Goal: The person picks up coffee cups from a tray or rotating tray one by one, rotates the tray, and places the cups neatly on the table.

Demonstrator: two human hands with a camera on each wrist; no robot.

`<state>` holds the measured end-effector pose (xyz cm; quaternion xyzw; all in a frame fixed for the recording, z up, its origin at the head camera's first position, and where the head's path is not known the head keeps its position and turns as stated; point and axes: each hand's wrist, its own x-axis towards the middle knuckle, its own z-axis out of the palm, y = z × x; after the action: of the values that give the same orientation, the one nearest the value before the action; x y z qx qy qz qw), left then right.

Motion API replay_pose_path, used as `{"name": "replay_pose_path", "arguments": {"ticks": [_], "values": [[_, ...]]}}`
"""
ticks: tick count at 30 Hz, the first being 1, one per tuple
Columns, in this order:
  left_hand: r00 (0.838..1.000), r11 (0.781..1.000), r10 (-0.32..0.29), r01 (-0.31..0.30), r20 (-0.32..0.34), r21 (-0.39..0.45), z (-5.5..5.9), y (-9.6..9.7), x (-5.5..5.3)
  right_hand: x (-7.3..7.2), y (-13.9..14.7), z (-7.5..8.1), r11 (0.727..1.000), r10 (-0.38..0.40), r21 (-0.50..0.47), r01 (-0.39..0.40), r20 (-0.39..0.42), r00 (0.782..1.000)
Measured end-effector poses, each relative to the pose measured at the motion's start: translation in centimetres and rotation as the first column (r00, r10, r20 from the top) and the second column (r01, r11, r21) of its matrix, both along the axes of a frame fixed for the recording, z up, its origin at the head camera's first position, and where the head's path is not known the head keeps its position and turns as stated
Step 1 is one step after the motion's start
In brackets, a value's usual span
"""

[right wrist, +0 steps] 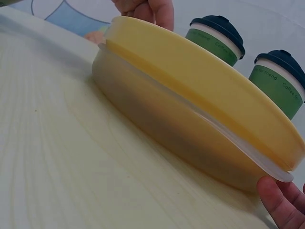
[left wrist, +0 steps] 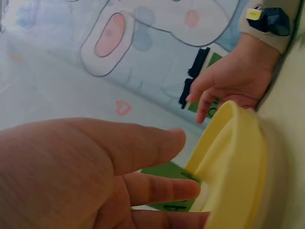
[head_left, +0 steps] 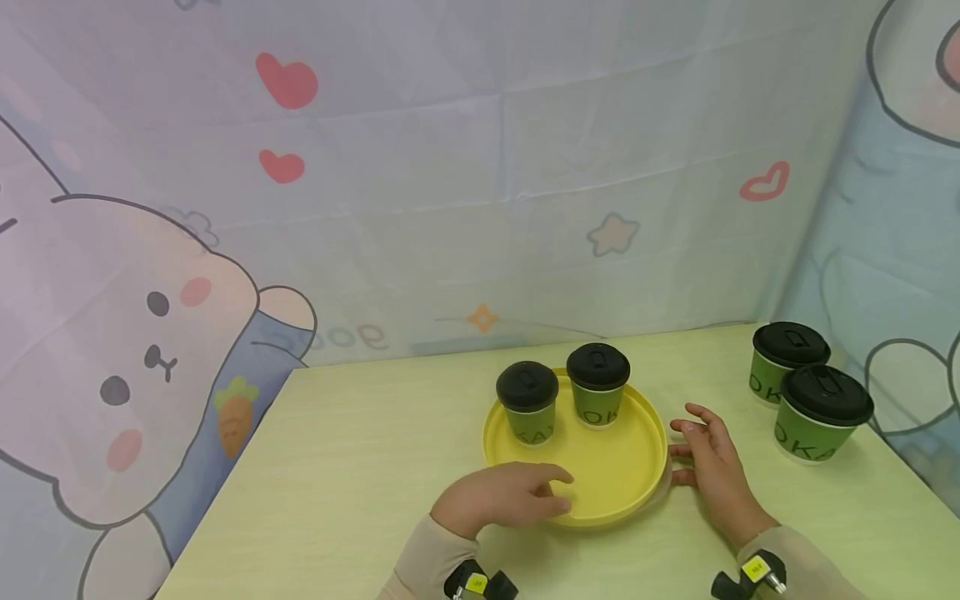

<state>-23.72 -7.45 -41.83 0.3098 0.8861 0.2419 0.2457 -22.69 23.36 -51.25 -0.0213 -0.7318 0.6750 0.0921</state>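
A round yellow tray [head_left: 600, 475] bears two green paper cups with black lids, one cup [head_left: 530, 404] at its left and another cup [head_left: 597, 385] at its back. Beneath the tray, a pale translucent piece [right wrist: 157, 119] shows in the right wrist view. My left hand [head_left: 510, 496] is over the tray's front left rim, thumb and fingers apart, with nothing held. Close by the tray's right rim is my right hand [head_left: 712, 467], its fingers spread and loosely bent. Its fingertips [right wrist: 274, 195] are at the rim; whether they touch it I cannot tell.
Two more lidded green cups, a rear cup [head_left: 787, 358] and a front cup [head_left: 821, 412], stand right of my right hand near the table's edge. A printed cloth [head_left: 450, 167] hangs behind the pale wooden table [head_left: 337, 483].
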Motion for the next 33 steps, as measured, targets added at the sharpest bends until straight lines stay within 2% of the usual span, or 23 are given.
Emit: {"name": "replay_pose_path", "arguments": {"ticks": [3, 6, 8, 10, 12, 13, 16, 18, 20, 21, 23, 24, 26, 30, 33], "values": [[0.998, 0.997, 0.052, -0.05, -0.038, 0.052, 0.5, -1.0, -0.6, -0.1, 0.0, 0.0, 1.0, 0.0, -0.003, 0.0, 0.01, 1.0], [0.985, 0.984, 0.118, -0.1, -0.124, 0.147, 0.9, -2.5, -1.5, -0.1, 0.0, -0.1, 1.0, 0.002, 0.0, -0.002, 0.022, 1.0], [0.963, 0.962, 0.191, -0.145, -0.189, 0.229, 0.9, -3.5, -2.3, -0.2, 0.0, -0.1, 1.0, 0.001, 0.003, -0.001, 0.029, 1.0], [0.927, 0.927, 0.292, -0.215, -0.235, 0.306, 0.7, -4.4, -3.1, -0.2, 0.0, -0.2, 1.0, -0.001, 0.004, 0.001, 0.033, 0.999], [0.873, 0.872, 0.415, -0.303, -0.254, 0.383, 0.3, -5.0, -3.8, -0.2, 0.0, -0.2, 1.0, -0.004, 0.001, 0.004, 0.035, 0.999], [0.842, 0.837, 0.477, -0.349, -0.251, 0.421, -0.1, -5.2, -4.3, -0.2, 0.0, -0.1, 1.0, -0.007, 0.0, 0.007, 0.035, 0.999], [0.756, 0.713, 0.626, -0.455, -0.192, 0.533, -1.7, -5.2, -5.3, -0.1, 0.0, -0.1, 1.0, -0.007, -0.002, 0.007, 0.034, 0.999], [0.717, 0.628, 0.685, -0.49, -0.129, 0.605, -3.1, -5.0, -5.9, 0.0, 0.0, 0.0, 1.0, -0.006, 0.003, 0.006, 0.033, 0.999], [0.707, 0.555, 0.706, -0.516, -0.042, 0.653, -4.6, -4.5, -6.5, 0.0, -0.1, 0.0, 1.0, -0.005, 0.006, 0.005, 0.03, 1.0], [0.705, 0.526, 0.709, -0.526, -0.003, 0.668, -5.3, -4.3, -6.7, 0.1, -0.1, 0.1, 1.0, -0.005, 0.008, 0.005, 0.028, 1.0], [0.715, 0.48, 0.694, -0.546, 0.083, 0.687, -6.6, -3.9, -7.0, 0.1, -0.1, 0.1, 1.0, -0.005, 0.012, 0.004, 0.021, 1.0], [0.717, 0.465, 0.687, -0.559, 0.118, 0.687, -7.1, -3.8, -7.0, 0.1, -0.2, 0.2, 1.0, -0.005, 0.013, 0.005, 0.018, 1.0], [0.719, 0.448, 0.674, -0.58, 0.169, 0.681, -7.9, -3.5, -7.2, 0.1, -0.2, 0.2, 1.0, -0.007, 0.014, 0.007, 0.015, 1.0], [0.719, 0.438, 0.66, -0.603, 0.218, 0.667, -9.1, -3.3, -7.3, 0.1, -0.1, 0.1, 1.0, -0.012, 0.021, 0.011, 0.016, 1.0], [0.739, 0.434, 0.628, -0.594, 0.245, 0.677, -9.6, -3.3, -7.4, 0.0, 0.0, 0.0, 1.0, -0.011, 0.024, 0.011, 0.013, 1.0]]}}
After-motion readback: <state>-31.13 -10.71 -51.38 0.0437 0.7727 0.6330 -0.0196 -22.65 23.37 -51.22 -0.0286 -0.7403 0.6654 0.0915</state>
